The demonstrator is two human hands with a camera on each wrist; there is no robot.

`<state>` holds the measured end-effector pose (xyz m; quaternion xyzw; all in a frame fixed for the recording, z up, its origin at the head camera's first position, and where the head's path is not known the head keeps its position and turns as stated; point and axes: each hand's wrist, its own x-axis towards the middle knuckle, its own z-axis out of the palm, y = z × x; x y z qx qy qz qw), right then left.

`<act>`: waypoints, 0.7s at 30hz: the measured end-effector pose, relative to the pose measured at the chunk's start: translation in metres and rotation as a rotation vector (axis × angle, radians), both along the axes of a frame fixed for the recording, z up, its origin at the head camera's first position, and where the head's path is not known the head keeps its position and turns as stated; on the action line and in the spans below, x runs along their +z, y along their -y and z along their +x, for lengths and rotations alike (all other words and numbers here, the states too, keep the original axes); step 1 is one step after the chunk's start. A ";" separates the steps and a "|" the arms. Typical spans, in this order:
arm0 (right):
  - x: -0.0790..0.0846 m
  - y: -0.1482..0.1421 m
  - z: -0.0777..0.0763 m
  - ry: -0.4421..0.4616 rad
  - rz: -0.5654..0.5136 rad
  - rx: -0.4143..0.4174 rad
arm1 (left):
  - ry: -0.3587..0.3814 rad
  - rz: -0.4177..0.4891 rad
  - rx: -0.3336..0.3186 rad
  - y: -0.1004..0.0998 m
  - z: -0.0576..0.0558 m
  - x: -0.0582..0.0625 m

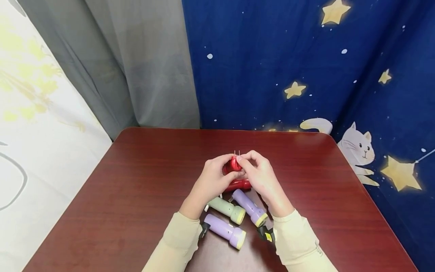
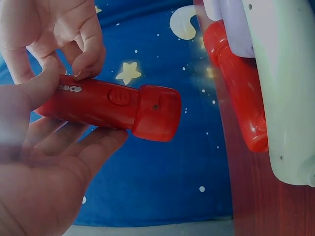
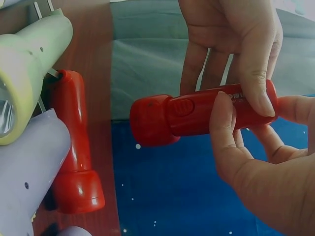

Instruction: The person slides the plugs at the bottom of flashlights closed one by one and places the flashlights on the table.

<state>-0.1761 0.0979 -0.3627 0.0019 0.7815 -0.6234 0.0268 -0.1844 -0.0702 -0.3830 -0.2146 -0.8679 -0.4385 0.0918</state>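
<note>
Red flashlight [image 2: 108,105] is held raised above the table [image 1: 163,170], between both hands. Left hand [image 1: 211,174]: closed round the barrel, thumb on one side, fingers on the other. Right hand [image 1: 262,175]: thumb and fingertips pinch the barrel at its tail end. Two thin metal prongs [image 1: 235,153] project beside the fingertips. Switch [image 2: 119,96] and flared head remain exposed. Below, on the table: second red flashlight [image 3: 74,132]; nearer the person, green flashlight [image 1: 224,208] and two purple flashlights [image 1: 246,204].
</note>
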 end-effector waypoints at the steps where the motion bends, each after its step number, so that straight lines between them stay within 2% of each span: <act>1: 0.000 -0.001 0.000 -0.002 0.003 0.000 | -0.003 0.001 0.000 -0.001 0.000 0.000; 8: 0.000 -0.004 0.002 0.004 0.003 0.008 | -0.019 -0.009 0.001 -0.004 0.001 0.000; 16: 0.003 -0.004 0.002 0.008 -0.028 0.039 | -0.080 -0.033 -0.017 -0.003 0.002 0.000; 21: 0.003 -0.004 0.000 -0.004 -0.014 0.052 | -0.072 -0.040 -0.002 -0.001 0.002 0.002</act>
